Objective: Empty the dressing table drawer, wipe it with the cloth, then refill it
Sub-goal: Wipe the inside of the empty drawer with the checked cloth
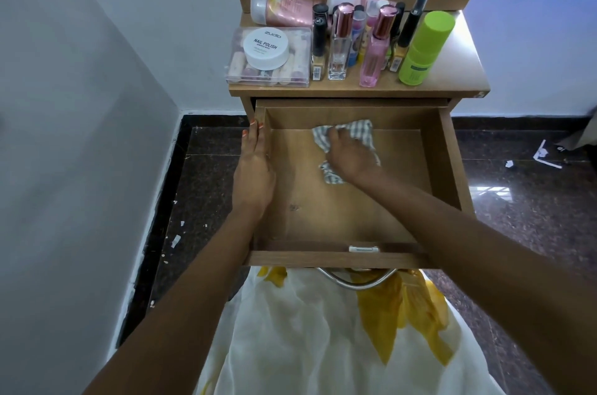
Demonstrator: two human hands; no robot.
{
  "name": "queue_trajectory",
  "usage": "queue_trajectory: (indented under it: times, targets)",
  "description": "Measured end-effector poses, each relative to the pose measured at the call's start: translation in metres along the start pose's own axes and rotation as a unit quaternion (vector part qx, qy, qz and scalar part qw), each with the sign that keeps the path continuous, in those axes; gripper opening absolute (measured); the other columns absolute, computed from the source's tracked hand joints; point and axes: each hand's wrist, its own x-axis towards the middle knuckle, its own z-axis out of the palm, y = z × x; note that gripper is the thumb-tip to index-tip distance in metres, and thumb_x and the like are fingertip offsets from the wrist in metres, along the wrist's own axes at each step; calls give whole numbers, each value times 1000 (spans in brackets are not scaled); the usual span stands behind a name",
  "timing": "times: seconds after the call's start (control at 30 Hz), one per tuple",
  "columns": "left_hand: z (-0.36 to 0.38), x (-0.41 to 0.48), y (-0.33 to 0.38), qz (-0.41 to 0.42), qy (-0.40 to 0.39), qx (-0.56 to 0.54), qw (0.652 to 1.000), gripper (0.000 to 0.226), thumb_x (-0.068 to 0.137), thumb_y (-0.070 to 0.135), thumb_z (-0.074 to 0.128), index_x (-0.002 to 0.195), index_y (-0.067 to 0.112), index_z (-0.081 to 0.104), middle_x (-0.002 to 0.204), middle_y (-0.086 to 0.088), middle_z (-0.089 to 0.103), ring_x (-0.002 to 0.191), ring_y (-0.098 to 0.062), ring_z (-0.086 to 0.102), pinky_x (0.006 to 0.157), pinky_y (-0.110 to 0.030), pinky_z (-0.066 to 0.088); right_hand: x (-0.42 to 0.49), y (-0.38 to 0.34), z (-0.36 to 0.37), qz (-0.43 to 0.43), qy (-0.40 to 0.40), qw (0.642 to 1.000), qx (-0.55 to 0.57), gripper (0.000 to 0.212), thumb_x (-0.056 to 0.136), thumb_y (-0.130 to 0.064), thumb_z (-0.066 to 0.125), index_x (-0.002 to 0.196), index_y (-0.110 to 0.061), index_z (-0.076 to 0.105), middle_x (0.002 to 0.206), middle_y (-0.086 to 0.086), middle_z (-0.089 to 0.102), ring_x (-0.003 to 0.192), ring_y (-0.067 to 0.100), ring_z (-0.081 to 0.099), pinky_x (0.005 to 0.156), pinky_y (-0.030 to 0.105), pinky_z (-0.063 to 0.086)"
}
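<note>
- The right hand [350, 154], at the centre of the frame, presses down with bent fingers on the checked cloth [352, 136], bunching it against the drawer floor toward the back wall. This reads as the wiping step in progress.
- The left hand [255, 168], left of centre, lies flat along the drawer's left side wall with its fingertips curled over the top edge, probably to steady the drawer against the wiping push.
- The drawer [445, 168] is pulled fully out in the middle of the frame. It holds only the cloth, so emptying appears complete.
- The removed items appear to be the bottles [376, 46] crowded on the tabletop in the upper centre, together with a clear box [269, 57] and a green can [426, 46], kept close for refilling.
- The near floor of the drawer looks unwiped; a dark mark [293, 207] shows there.
</note>
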Motion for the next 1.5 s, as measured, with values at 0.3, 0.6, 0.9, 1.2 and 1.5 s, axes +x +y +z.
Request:
queue_trajectory:
  times: [0.3, 0.6, 0.9, 1.2, 1.5]
  targets:
    - [-1, 3, -1, 2, -4, -12, 1000, 62, 93, -6, 31, 149, 16, 16, 159, 1, 5, 147, -17, 3, 110, -33, 31, 28, -77, 12, -47, 16, 999, -8, 42, 98, -17, 34, 138, -8, 26, 137, 21, 37, 115, 41, 51, 91, 45, 44]
    - [-2, 1, 2, -2, -2, -30, 1000, 60, 94, -6, 29, 149, 13, 17, 159, 0, 7, 147, -18, 5, 112, -35, 30, 6, -63, 19, -143, -40, 989, 1, 60, 93, -25, 48, 142, -7, 20, 142, 20, 31, 117, 37, 49, 92, 43, 43]
    - [-1, 0, 1, -1, -4, -11, 1000, 64, 90, -11, 29, 149, 11, 16, 159, -1, 5, 147, -20, 3, 112, -37, 31, -58, -65, 27, -222, -187, 957, 8, 62, 95, -18, 45, 143, 1, 12, 146, 24, 26, 123, 37, 43, 99, 37, 39]
    - [-2, 0, 0, 3, -3, -2, 1000, 62, 91, -9, 32, 148, 11, 18, 159, 0, 5, 147, -19, 6, 106, -35, 38, -63, -18, 19, -175, -138, 975, 0, 64, 91, -26, 54, 144, -19, 19, 151, 14, 20, 134, 31, 34, 107, 43, 34]
    - [-1, -1, 1, 4, -3, 1, 1000, 65, 90, -11, 32, 149, 11, 15, 159, 0, 4, 147, -19, 6, 102, -35, 41, -71, 82, -3, 51, -94, 987, 123, 51, 96, -19, 44, 141, -14, 21, 145, 24, 27, 130, 38, 39, 107, 44, 33]
